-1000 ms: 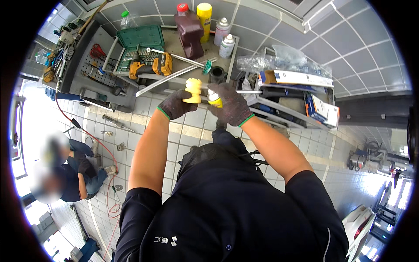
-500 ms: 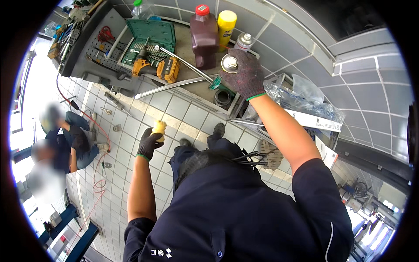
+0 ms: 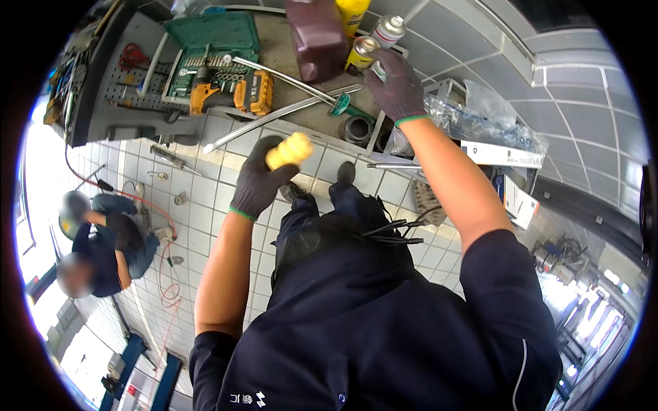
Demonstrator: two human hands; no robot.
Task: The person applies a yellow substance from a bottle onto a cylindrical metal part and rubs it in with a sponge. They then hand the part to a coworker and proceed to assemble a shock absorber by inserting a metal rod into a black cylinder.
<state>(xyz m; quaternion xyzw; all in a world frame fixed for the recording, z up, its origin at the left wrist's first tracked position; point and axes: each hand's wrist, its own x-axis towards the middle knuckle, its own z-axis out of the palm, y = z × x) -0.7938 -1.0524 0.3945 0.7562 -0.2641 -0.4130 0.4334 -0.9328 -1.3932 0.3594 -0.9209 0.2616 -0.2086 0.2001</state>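
My left hand (image 3: 260,175), in a dark knit glove, is closed round a yellow ribbed bump stop (image 3: 290,151), held above the tiled floor in front of the bench. Over the bench's right end, my gloved right hand (image 3: 395,89) has its thumb and fingers parted. Just past the fingertips a yellow spray can (image 3: 358,60) with a pale metal top stands next to a white-and-silver spray can (image 3: 390,31). A small whitish patch shows between my right fingers; I cannot make out what it is.
On the bench (image 3: 277,51) lie a green socket case (image 3: 214,38), a yellow cordless drill (image 3: 233,94) and crossed metal rods (image 3: 281,118). A dark red jug (image 3: 317,41) stands behind. Plastic-wrapped parts (image 3: 473,123) fill the right side. A person (image 3: 110,240) crouches at left beside a red hose (image 3: 164,267).
My left hand has come up toward the bench with the bump stop. The can that was in my right hand now appears beside the white-and-silver can, with my fingers parted next to it.
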